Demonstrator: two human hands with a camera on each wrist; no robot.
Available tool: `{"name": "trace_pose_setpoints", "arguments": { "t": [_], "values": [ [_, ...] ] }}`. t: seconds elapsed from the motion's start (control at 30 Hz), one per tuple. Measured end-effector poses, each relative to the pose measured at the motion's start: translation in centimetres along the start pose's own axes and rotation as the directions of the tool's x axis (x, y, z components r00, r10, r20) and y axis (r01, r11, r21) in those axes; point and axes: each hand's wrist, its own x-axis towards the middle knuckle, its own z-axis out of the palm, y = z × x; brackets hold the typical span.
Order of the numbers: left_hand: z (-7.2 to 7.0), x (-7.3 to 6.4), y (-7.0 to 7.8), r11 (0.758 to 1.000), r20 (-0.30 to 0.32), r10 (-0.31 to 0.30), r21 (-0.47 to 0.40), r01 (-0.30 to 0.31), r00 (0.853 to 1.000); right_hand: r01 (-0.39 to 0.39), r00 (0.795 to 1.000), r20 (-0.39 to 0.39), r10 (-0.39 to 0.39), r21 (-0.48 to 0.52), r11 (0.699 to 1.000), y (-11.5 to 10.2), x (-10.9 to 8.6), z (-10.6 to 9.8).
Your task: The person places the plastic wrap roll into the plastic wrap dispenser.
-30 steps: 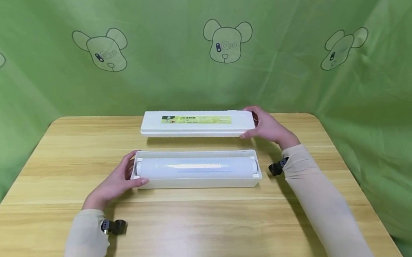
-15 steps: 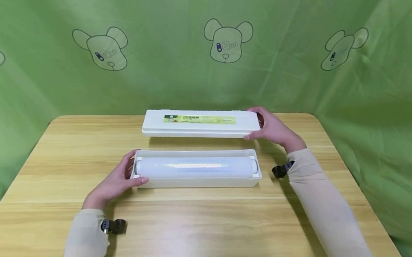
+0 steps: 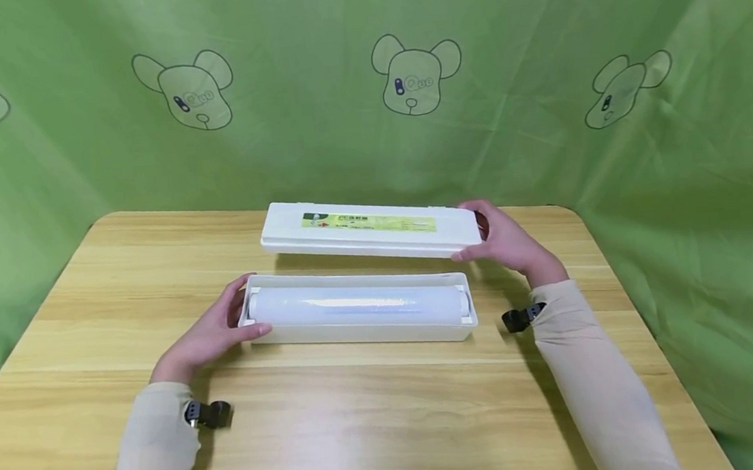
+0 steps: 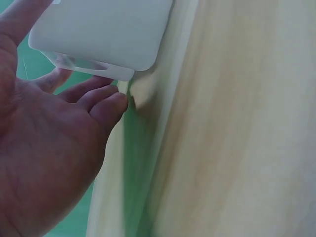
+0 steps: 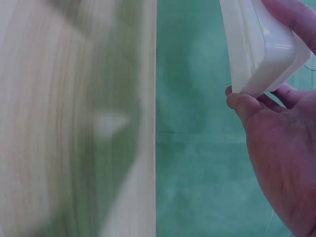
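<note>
A long white box base (image 3: 372, 334) rests on the table with a roll of plastic wrap (image 3: 356, 305) lying inside it. My left hand (image 3: 206, 341) grips the base's left end, thumb on the near wall and fingers behind; the left wrist view shows the fingers curled against the white end (image 4: 101, 34). Beyond the base, my right hand (image 3: 508, 242) holds the white lid (image 3: 282, 228) by its right end, raised above the table. A yellow-green label (image 3: 369, 222) faces up on the lid. In the right wrist view, thumb and fingers pinch the lid's end (image 5: 276, 49).
The wooden table (image 3: 339, 425) has rounded far corners. A green curtain (image 3: 314, 136) printed with bear heads hangs behind it and along both sides. Black wrist cameras (image 3: 521, 318) sit by both sleeves.
My right hand has moved the lid a little to the right, its right end slightly nearer me. The left hand and the base have stayed still.
</note>
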Motion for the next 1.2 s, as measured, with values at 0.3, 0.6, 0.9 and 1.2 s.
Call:
{"name": "trace_pose_setpoints", "arguments": {
  "t": [0.3,0.6,0.9,1.2],
  "values": [
    [0.0,0.0,-0.1,1.0,-0.004,-0.01,0.002,0.01,1.0,-0.02,1.0,0.01,0.021,-0.021,1.0,-0.3,-0.9,0.2],
    [0.0,0.0,0.0,1.0,-0.004,-0.027,-0.002,0.027,1.0,-0.004,1.0,0.03,0.004,0.0,1.0,-3.3,-2.5,0.5],
    [-0.2,-0.2,0.3,0.999,-0.009,-0.033,0.011,0.033,0.999,0.005,1.0,0.01,-0.006,0.02,1.0,-0.3,-1.7,0.7],
    [-0.8,0.1,0.0,1.0,0.03,-0.024,-0.018,0.025,0.999,0.012,1.0,0.003,-0.012,0.031,0.999,-0.3,-2.1,0.8]
  ]
}}
